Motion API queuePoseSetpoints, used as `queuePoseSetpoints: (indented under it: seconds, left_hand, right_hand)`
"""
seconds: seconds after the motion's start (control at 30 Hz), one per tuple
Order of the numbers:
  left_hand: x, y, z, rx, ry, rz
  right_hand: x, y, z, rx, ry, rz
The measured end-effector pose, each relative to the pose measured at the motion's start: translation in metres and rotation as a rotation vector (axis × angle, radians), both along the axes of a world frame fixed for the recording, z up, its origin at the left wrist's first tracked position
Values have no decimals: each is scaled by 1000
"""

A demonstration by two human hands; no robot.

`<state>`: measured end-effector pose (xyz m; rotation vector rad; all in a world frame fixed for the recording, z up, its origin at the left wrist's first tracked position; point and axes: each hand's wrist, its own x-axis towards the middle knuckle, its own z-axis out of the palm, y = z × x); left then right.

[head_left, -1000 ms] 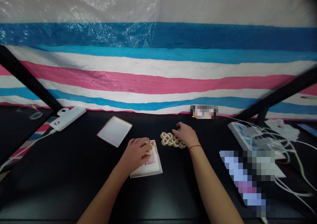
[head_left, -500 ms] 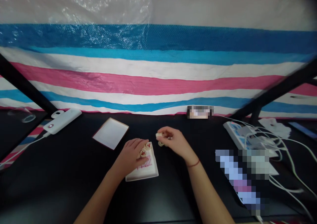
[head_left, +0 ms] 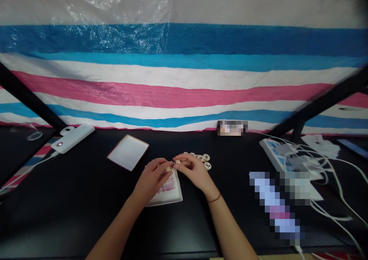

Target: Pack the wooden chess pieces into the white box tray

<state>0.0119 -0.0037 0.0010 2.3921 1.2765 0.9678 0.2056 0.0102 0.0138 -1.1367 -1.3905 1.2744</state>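
Observation:
A shallow white box (head_left: 169,193) with a pink pattern inside lies on the black table. My left hand (head_left: 151,177) rests on its left part, fingers curled over round wooden game pieces at the box's top edge. My right hand (head_left: 194,171) is over the box's top right corner and pinches one round piece (head_left: 177,162) between its fingertips, touching the left fingertips. A small group of round wooden pieces (head_left: 202,159) with printed characters lies on the table just right of the hands.
The box's white lid (head_left: 128,152) lies to the left. A white power bank (head_left: 72,138) with a cable sits at far left. On the right are a power strip (head_left: 280,156), tangled white cables (head_left: 330,168) and blurred objects. A striped tarp hangs behind.
My right hand picked a piece from the pile and carried it left to the box, meeting my left hand. The pile, hidden under the hand before, shows again.

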Motion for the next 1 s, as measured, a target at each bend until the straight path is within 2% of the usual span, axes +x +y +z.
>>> queuePoseSetpoints:
  seconds: [0.1,0.23,0.43,0.57,0.87,1.0]
  left_hand:
    - [2,-1,4,-2,34,-68]
    - [5,-2,7,6,128,-143]
    - [4,-1,6,20,258,-172]
    - [4,-1,2,63,271,-140]
    - [3,-2,0,27,288,-89]
    - [2,-1,0,39,269,-51]
  right_hand:
    - [9,3,-2,6,38,-88]
    - [16,4,-4,38,16,-110]
    - [15,-1,-3,184,-70,-1]
    - [14,-6,0,246,-161,69]
    - [9,-13,11,324,-360,67]
    - [9,-13,14,386,-428,141]
